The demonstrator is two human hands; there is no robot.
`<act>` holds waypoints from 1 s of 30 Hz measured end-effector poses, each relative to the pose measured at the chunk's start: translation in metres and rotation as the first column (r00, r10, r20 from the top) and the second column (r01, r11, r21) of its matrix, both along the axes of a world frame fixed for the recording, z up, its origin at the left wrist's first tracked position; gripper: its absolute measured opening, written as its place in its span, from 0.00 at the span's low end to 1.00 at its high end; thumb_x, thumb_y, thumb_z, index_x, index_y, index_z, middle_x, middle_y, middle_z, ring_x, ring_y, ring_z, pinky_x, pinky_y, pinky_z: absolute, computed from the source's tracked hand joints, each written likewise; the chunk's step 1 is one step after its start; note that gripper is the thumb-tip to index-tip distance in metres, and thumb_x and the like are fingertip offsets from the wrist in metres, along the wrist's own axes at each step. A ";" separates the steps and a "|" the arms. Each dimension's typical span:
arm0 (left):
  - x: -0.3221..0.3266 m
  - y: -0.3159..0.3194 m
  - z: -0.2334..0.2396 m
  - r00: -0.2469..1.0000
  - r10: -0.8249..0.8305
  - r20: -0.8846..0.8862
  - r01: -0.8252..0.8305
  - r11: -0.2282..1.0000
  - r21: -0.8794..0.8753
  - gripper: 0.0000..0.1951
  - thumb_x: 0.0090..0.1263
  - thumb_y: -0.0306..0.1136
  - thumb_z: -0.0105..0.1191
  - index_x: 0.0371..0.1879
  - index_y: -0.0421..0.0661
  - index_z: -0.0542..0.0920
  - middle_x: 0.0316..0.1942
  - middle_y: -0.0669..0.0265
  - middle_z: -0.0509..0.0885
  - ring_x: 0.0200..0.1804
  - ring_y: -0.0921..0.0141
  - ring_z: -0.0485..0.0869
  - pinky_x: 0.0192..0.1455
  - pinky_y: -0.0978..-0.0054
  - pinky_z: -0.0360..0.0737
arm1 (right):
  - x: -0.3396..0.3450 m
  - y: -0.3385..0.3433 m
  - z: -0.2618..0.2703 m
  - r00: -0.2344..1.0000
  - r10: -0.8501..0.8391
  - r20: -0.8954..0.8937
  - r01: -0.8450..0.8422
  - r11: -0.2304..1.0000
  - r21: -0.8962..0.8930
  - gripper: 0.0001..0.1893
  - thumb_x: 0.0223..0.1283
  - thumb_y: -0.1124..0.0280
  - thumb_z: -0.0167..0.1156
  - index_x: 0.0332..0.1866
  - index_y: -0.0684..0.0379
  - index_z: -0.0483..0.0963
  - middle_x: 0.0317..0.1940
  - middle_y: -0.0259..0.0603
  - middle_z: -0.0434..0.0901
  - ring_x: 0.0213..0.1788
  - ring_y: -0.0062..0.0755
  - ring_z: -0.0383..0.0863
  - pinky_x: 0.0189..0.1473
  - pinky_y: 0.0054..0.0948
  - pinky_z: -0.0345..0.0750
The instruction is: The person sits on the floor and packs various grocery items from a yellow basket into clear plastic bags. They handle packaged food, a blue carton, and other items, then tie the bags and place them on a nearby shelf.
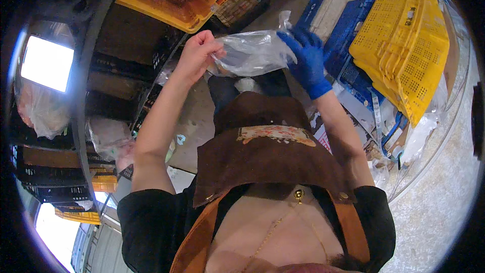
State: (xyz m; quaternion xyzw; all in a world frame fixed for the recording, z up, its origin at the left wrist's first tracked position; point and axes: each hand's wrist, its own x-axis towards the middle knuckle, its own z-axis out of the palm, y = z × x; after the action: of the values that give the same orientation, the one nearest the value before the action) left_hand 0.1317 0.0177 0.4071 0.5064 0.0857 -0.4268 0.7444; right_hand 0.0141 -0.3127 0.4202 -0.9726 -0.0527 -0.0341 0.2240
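A clear plastic bag [250, 51] is stretched sideways between my two hands, above the dark brown apron [246, 159]. My bare left hand [201, 55] pinches one end of it between thumb and fingers. At the opposite end, my right hand [307, 58], in a blue glove, has hold of the bag, and a twisted tip of plastic sticks up by its fingers. Part of the right hand's grip is hidden by the crinkled film. The bag looks thin and see-through; whether anything lies inside it I cannot tell.
An orange perforated crate [163, 3] is ahead on the left, beside a black crate [242, 5] of stacked pieces. Yellow baskets [401, 45] lean over blue bins [346, 34] on the right. Dark shelving with a post [85, 83] and bagged goods [110, 136] stands left.
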 end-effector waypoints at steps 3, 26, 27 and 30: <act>0.028 0.001 0.000 0.848 -0.460 0.264 0.188 0.726 0.661 0.13 0.63 0.30 0.68 0.32 0.49 0.72 0.32 0.73 0.78 0.38 0.75 0.79 0.48 0.73 0.79 | 0.005 0.004 -0.014 0.967 -0.134 -0.216 0.247 0.696 0.674 0.28 0.51 0.88 0.60 0.61 0.61 0.77 0.61 0.42 0.81 0.69 0.36 0.74 0.73 0.34 0.67; 0.265 -0.042 -0.193 0.885 0.307 0.350 -0.439 0.801 0.407 0.34 0.58 0.39 0.74 0.61 0.34 0.77 0.62 0.55 0.82 0.61 0.61 0.82 0.64 0.62 0.80 | -0.004 -0.027 -0.017 0.744 -0.195 -0.639 0.595 -0.241 0.766 0.20 0.74 0.65 0.56 0.66 0.59 0.72 0.52 0.37 0.80 0.48 0.30 0.79 0.54 0.32 0.76; 0.232 -0.040 -0.166 0.893 0.405 0.197 -0.446 0.858 0.255 0.28 0.61 0.36 0.72 0.58 0.35 0.79 0.58 0.58 0.83 0.57 0.65 0.84 0.60 0.66 0.82 | -0.001 -0.030 -0.011 0.792 -0.143 -0.593 0.539 -0.292 0.790 0.25 0.73 0.65 0.56 0.72 0.57 0.67 0.60 0.35 0.78 0.54 0.31 0.79 0.61 0.33 0.74; 0.139 -0.060 -0.099 0.946 0.267 0.185 -0.274 0.962 0.015 0.31 0.63 0.34 0.69 0.64 0.38 0.75 0.59 0.59 0.83 0.58 0.63 0.83 0.61 0.63 0.82 | 0.002 -0.037 0.016 0.825 -0.143 -0.547 0.469 -0.366 0.804 0.27 0.72 0.66 0.56 0.74 0.56 0.65 0.60 0.35 0.78 0.57 0.31 0.79 0.62 0.33 0.73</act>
State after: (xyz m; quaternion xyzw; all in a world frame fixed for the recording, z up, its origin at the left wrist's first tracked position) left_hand 0.2710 -0.0421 0.3081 0.5415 0.0948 -0.2708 0.7902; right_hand 0.0166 -0.3493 0.4366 -0.3815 0.2899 -0.0202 0.8775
